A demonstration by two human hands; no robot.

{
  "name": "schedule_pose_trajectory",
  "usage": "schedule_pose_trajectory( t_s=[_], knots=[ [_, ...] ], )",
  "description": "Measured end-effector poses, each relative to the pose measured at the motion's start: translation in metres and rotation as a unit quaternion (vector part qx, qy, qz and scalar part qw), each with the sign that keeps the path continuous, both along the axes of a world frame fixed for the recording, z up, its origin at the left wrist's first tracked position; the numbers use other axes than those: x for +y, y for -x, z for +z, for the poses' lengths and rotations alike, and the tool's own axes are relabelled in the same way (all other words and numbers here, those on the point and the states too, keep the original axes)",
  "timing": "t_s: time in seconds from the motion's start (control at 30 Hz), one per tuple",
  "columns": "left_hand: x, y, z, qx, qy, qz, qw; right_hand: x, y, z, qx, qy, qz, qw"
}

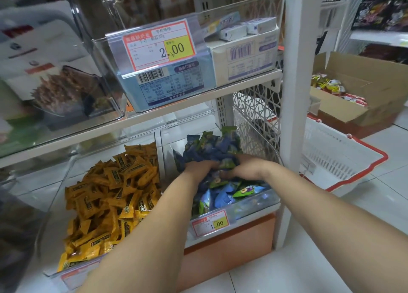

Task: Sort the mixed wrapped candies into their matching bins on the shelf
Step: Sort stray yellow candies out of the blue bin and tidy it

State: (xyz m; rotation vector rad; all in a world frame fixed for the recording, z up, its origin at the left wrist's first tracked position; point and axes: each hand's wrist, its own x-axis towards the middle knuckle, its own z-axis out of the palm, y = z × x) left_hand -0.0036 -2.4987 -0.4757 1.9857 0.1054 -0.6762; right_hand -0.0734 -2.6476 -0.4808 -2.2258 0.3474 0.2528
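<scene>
1. The blue and green candies (212, 147) are lying mixed in the clear right bin (265, 199) on the low shelf
2. The yellow candies (110, 193) are sitting in the left bin (57, 193) beside it
3. I think picking one colour at a time is working best, lifting slowly so nothing is spilling
4. The left hand (199, 165) and the right hand (247, 168) are both digging into the blue and green candies, side by side
5. Their fingers are hiding under the wrappers, so I cannot tell how open they are or what they are holding
</scene>
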Motion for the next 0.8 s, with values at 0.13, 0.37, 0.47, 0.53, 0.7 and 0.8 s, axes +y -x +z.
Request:
schedule_pose_trajectory(
  t_s=[0.13,0.37,0.47,0.53,0.7,0.8],
  knots=[
    [0.002,0.003,0.014,0.057,0.135,0.012,0.989,-0.002,0.002,0.003,-0.05,-0.107,-0.064,0.991],
    [0.008,-0.01,0.029,0.046,0.241,0.015,0.969,0.002,-0.011,0.024,-0.057,-0.049,-0.077,0.994],
    [0.009,-0.013,0.035,0.048,0.235,-0.008,0.971,-0.001,-0.016,0.034,-0.094,0.015,-0.079,0.992],
    [0.012,-0.015,0.041,0.038,0.224,-0.037,0.973,-0.005,-0.017,0.037,-0.116,0.041,-0.103,0.987],
    [0.018,-0.02,0.066,-0.21,-0.004,-0.178,0.961,0.002,-0.011,0.033,-0.262,0.055,-0.055,0.962],
    [0.044,-0.014,0.077,-0.401,-0.207,-0.238,0.86,0.014,-0.007,0.019,-0.173,0.21,0.15,0.95]
  ],
)
